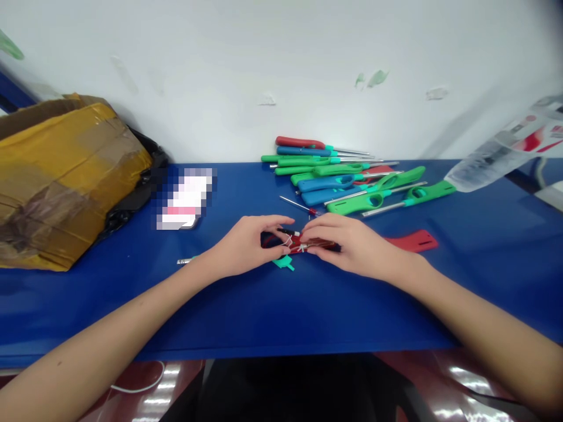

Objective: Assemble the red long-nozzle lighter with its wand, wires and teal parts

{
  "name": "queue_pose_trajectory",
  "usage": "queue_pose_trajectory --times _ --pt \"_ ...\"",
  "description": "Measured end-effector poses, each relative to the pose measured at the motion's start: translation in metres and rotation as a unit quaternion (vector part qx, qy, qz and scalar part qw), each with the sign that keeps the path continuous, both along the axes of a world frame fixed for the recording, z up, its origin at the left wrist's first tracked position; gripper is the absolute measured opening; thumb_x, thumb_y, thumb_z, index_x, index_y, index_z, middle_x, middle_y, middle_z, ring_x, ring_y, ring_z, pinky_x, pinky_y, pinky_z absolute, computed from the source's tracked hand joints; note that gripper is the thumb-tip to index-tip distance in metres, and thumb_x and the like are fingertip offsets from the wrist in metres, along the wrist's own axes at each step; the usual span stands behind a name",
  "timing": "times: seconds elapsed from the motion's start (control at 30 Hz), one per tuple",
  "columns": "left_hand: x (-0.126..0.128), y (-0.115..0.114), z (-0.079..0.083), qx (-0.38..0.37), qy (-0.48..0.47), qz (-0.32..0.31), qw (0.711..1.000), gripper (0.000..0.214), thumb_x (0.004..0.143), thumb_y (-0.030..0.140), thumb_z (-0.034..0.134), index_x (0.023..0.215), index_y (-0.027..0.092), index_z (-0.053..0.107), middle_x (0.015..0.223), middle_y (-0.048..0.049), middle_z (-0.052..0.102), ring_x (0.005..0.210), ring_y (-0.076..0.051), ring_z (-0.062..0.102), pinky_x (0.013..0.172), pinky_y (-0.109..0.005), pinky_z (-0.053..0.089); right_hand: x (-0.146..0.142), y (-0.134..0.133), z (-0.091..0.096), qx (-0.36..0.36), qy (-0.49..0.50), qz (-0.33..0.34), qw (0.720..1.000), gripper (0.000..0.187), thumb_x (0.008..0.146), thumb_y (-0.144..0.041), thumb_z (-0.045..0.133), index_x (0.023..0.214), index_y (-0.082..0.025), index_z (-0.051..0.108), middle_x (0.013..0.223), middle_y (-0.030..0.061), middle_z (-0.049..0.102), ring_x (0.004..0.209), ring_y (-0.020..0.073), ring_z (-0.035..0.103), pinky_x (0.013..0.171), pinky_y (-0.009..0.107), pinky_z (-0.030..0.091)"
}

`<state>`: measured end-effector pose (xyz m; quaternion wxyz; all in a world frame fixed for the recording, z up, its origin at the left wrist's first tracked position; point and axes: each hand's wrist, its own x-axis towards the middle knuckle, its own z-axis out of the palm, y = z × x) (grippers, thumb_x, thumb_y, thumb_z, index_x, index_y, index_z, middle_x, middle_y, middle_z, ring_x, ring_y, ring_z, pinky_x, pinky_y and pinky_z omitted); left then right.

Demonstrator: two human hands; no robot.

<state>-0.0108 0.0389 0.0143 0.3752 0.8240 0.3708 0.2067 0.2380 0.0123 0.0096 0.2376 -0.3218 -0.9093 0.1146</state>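
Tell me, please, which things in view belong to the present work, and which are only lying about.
Likely part of the work:
red part between left hand and right hand
teal piece
red casing piece
screwdriver
lighters, perhaps

Apparently only lying about:
phone
taped box
black plastic
clear bottle

1. Green lighters (347, 205): at least six; they overlap, so the exact count cannot be told.
2. Blue lighters (324, 184): three.
3. Red lighters (299, 142): one plain to see, plus one red part mostly covered in the pile.
4. Red shells (414, 240): two in sight, both partly hidden.
5. Teal piece (284, 262): one.
6. Screwdriver (313, 211): one.
7. Phone (187, 196): one.
8. Bottle (488, 161): one.
9. Box (74, 181): one.
10. White cable (143, 389): one.
11. Table (246, 316): one.
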Motion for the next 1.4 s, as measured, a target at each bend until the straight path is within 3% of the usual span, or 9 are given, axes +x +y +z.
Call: queue_pose_trajectory --times 0.3,0.43,0.67,0.9,1.0,1.1,1.17,1.27,1.4 --pt "0.006 0.0 0.002 -0.075 -0.057 0.01 0.996 0.039 0.081 0.025 0.07 0.118 0.014 0.066 0.099 -0.007 0.076 0.09 -0.021 0.073 0.078 -0.03 0.06 -0.011 -0.009 -0.003 -0.001 -0.012 -0.011 1.0 0.028 0.093 -0.016 0.054 0.113 -0.023 0.071 0.119 0.0092 0.068 0.104 0.0227 0.066 0.096 0.042 0.053" --pt "0.007 -0.001 0.003 -0.043 -0.049 0.031 0.997 0.035 0.08 0.023 0.07 0.114 0.015 0.068 0.097 -0.0064 0.076 0.09 -0.021 0.073 0.083 -0.032 0.059 -0.018 -0.011 -0.006 -0.03 0.028 -0.027 0.999 0.024 0.094 -0.016 0.054 0.107 -0.023 0.073 0.116 0.0086 0.067 0.103 0.0204 0.066 0.092 0.037 0.054" --pt "0.005 0.002 0.002 -0.032 -0.07 0.043 0.996 0.029 0.084 0.024 0.067 0.111 0.013 0.069 0.096 -0.0057 0.076 0.089 -0.018 0.072 0.086 -0.03 0.058 -0.021 -0.012 -0.004 -0.043 0.004 -0.02 0.999 0.018 0.092 -0.012 0.053 0.093 -0.021 0.069 0.117 0.0093 0.066 0.105 0.0224 0.065 0.091 0.041 0.052" --pt "0.003 0.001 0.004 0.001 -0.038 0.02 0.999 0.021 0.086 0.025 0.063 0.102 0.014 0.071 0.088 -0.0035 0.075 0.083 -0.017 0.07 0.082 -0.029 0.057 -0.021 -0.011 -0.003 -0.052 0.038 -0.019 0.998 0.016 0.094 -0.015 0.055 0.096 -0.022 0.069 0.113 0.0067 0.071 0.104 0.0198 0.067 0.092 0.036 0.054" --pt "0.002 0.001 0.001 0.012 -0.033 0.032 0.999 0.027 0.087 0.026 0.062 0.11 0.014 0.067 0.091 -0.005 0.074 0.084 -0.018 0.07 0.082 -0.031 0.057 -0.02 -0.011 -0.005 -0.039 0.038 -0.025 0.998 0.015 0.095 -0.019 0.056 0.096 -0.021 0.071 0.113 0.007 0.071 0.101 0.0195 0.068 0.091 0.035 0.055" --pt "-0.003 0.002 0.001 0.062 -0.008 0.04 0.997 0.039 0.087 0.032 0.064 0.123 0.018 0.06 0.106 -0.0073 0.072 0.094 -0.019 0.069 0.089 -0.035 0.056 -0.02 -0.012 -0.007 -0.037 0.045 -0.034 0.998 0.016 0.095 -0.021 0.056 0.096 -0.022 0.072 0.111 0.0066 0.071 0.096 0.0186 0.069 0.088 0.033 0.056" --pt "-0.009 0.002 0.005 0.119 0.015 0.031 0.992 0.035 0.088 0.035 0.065 0.119 0.02 0.062 0.113 -0.0079 0.068 0.098 -0.02 0.066 0.089 -0.035 0.055 -0.021 -0.012 -0.008 -0.036 0.058 -0.042 0.997 0.017 0.095 -0.02 0.056 0.097 -0.022 0.072 0.111 0.0068 0.07 0.094 0.018 0.069 0.086 0.032 0.057" --pt "-0.018 0.0 0.013 0.154 0.035 -0.029 0.987 0.016 0.092 0.034 0.061 0.096 0.021 0.069 0.109 -0.006 0.066 0.098 -0.018 0.064 0.089 -0.031 0.052 -0.021 -0.012 -0.01 -0.012 0.07 -0.044 0.996 0.016 0.094 -0.019 0.056 0.096 -0.021 0.072 0.108 0.0078 0.069 0.094 0.0185 0.067 0.085 0.033 0.056" --pt "-0.03 -0.005 0.014 0.138 0.073 -0.058 0.986 0.016 0.093 0.031 0.061 0.103 0.022 0.068 0.111 -0.0046 0.065 0.098 -0.017 0.063 0.087 -0.029 0.051 -0.019 -0.01 -0.011 0.031 0.054 -0.032 0.998 0.018 0.097 -0.021 0.054 0.099 -0.02 0.071 0.1 0.0077 0.071 0.091 0.0189 0.064 0.086 0.035 0.054"
